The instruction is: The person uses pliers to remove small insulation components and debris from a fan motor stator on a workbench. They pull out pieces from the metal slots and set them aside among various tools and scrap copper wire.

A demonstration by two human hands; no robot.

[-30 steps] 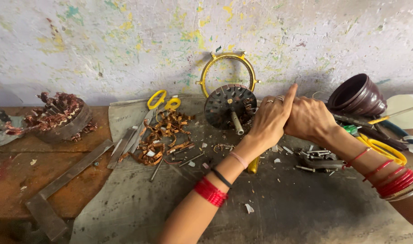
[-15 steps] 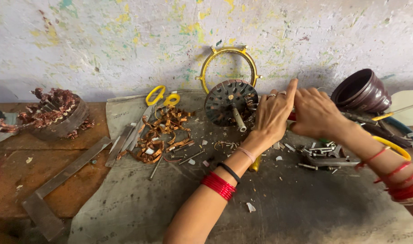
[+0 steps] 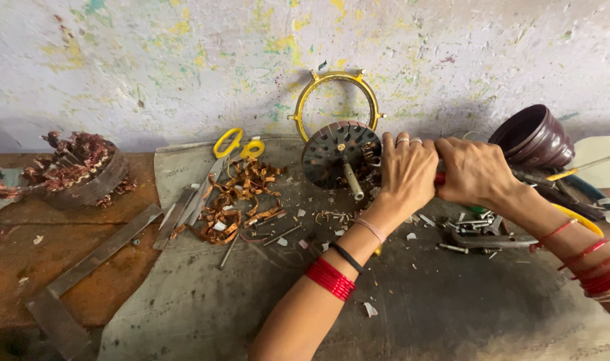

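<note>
- Left hand (image 3: 406,175), earlier fingers-up, now curls against the motor stator (image 3: 340,155).
- Right hand (image 3: 474,170) grips a red-handled tool (image 3: 440,178) beside that stator, pressing closer.

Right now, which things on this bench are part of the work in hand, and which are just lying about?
In hand:
left hand
right hand
red-handled tool, largely hidden between both hands
round slotted motor core

Lying about:
yellow scissors
copper scrap pile
yellow ring
dark pot
flat metal bars
</note>
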